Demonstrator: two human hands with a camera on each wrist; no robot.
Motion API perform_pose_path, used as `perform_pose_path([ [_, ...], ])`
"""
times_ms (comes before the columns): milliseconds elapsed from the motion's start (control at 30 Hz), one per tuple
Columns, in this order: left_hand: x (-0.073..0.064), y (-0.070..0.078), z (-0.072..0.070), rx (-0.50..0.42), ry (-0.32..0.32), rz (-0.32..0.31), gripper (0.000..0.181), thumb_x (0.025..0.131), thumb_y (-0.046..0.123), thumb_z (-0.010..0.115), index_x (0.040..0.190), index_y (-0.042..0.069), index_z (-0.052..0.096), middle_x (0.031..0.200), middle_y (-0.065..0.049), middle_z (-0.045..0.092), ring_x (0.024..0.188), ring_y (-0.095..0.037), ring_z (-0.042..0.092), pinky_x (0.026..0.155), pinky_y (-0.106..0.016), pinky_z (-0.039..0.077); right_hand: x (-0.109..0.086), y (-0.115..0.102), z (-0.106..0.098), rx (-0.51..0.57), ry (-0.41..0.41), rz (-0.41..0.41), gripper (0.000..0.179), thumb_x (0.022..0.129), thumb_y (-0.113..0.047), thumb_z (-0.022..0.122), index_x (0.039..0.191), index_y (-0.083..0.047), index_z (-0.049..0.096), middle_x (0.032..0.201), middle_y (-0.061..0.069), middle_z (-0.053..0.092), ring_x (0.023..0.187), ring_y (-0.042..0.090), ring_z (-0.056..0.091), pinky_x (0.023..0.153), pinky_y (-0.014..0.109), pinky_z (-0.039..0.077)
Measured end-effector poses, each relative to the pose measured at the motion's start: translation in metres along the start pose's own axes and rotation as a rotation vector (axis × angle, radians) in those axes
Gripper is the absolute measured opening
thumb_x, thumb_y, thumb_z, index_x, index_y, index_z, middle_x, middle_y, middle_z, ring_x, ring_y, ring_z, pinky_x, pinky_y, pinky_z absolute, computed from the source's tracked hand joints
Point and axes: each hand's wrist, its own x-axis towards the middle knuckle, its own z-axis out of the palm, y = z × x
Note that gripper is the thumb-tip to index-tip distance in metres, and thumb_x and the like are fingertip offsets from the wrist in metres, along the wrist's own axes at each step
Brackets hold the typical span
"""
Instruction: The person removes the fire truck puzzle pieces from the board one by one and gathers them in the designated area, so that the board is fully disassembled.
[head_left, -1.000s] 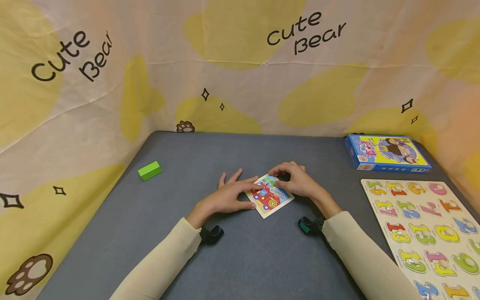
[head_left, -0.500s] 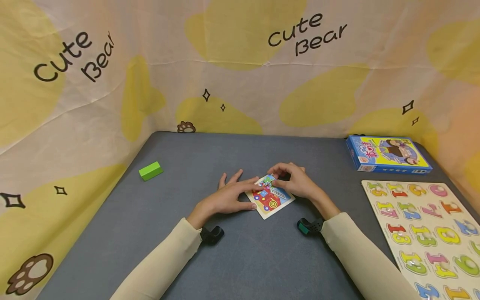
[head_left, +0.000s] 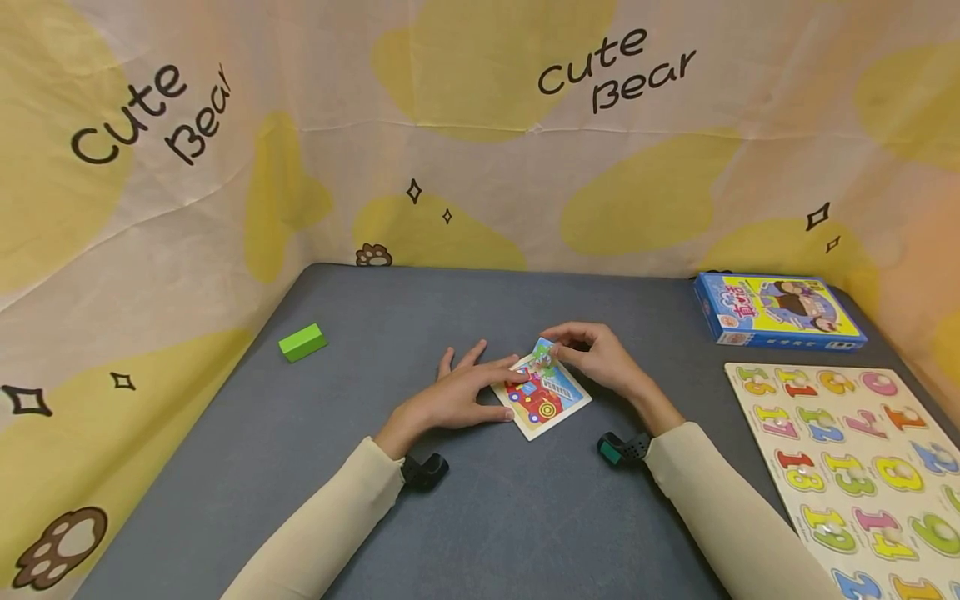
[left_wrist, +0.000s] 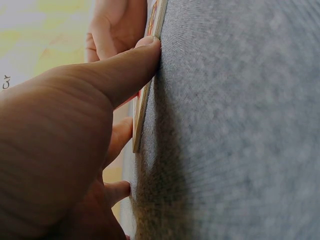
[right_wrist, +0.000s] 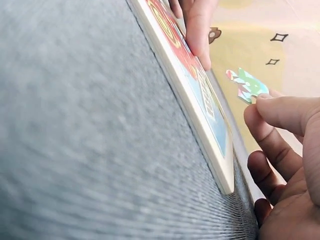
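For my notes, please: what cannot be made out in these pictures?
Head: part of the small flat wooden picture board, behind the left hand.
Head: near end of the cream wooden number board, cut by the frame.
Head: fine print on the flat blue cardboard box, too small.
Right wrist: one end of the thin green puzzle piece, behind the right hand.

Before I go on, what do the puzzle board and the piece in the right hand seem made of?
Puzzle board: probably plywood or fibreboard, smooth printed face; its bare edge looks tan and faintly layered. Puzzle piece: perhaps thin wood or card, smooth, printed; looks flat and stiff, core too small to tell.
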Motion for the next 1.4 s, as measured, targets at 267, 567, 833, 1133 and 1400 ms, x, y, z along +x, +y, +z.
perform_pose_path([
  [267,-0.002,-0.001,0.001,0.002,-0.002,-0.001,0.057,0.094,0.045,0.071,0.148,0.036,0.054,0.168,0.007,0.030,0.159,-0.042,0.000,0.115,-0.075,-0.013,0.014,-0.001,-0.005,0.002,0.018,0.055,0.027,0.100,-0.013,0.066,0.125,-0.006,0.072,0.108,0.019,0.072,0.080,0.012,0.055,0.071,0.022,0.046],
  [567,-0.002,0.001,0.004,0.011,0.003,-0.006,0.057,0.094,0.044,0.071,0.148,0.038,0.053,0.167,0.009,0.031,0.159,-0.040,0.001,0.115,-0.075,-0.011,0.039,0.004,-0.014,-0.037,-0.012,0.101,0.029,0.101,-0.013,0.063,0.128,-0.003,0.070,0.110,0.022,0.071,0.083,0.016,0.055,0.071,0.024,0.044],
  [833,-0.002,0.003,0.005,0.008,0.001,0.002,0.057,0.094,0.044,0.071,0.148,0.037,0.053,0.167,0.007,0.032,0.159,-0.041,0.001,0.116,-0.074,-0.011,0.058,0.011,-0.023,-0.120,-0.022,0.178,0.029,0.102,-0.015,0.062,0.128,-0.007,0.071,0.109,0.018,0.070,0.086,0.017,0.054,0.076,0.027,0.044],
  [1133,-0.002,0.004,0.004,0.007,0.000,0.015,0.057,0.095,0.044,0.070,0.149,0.037,0.052,0.167,0.007,0.031,0.160,-0.041,0.000,0.115,-0.074,-0.012,0.066,0.009,-0.025,-0.189,-0.028,0.194,0.030,0.103,-0.018,0.059,0.130,-0.008,0.070,0.120,0.019,0.071,0.117,0.035,0.060,0.118,0.073,-0.007],
  [1400,-0.003,0.002,0.001,0.011,0.003,0.013,0.058,0.095,0.044,0.070,0.149,0.037,0.052,0.168,0.007,0.030,0.159,-0.041,0.000,0.115,-0.074,-0.012,0.068,0.011,-0.025,-0.203,-0.051,0.126,0.036,0.094,-0.016,0.074,0.128,-0.004,0.070,0.102,0.013,0.071,0.086,0.017,0.061,0.120,0.066,-0.009],
])
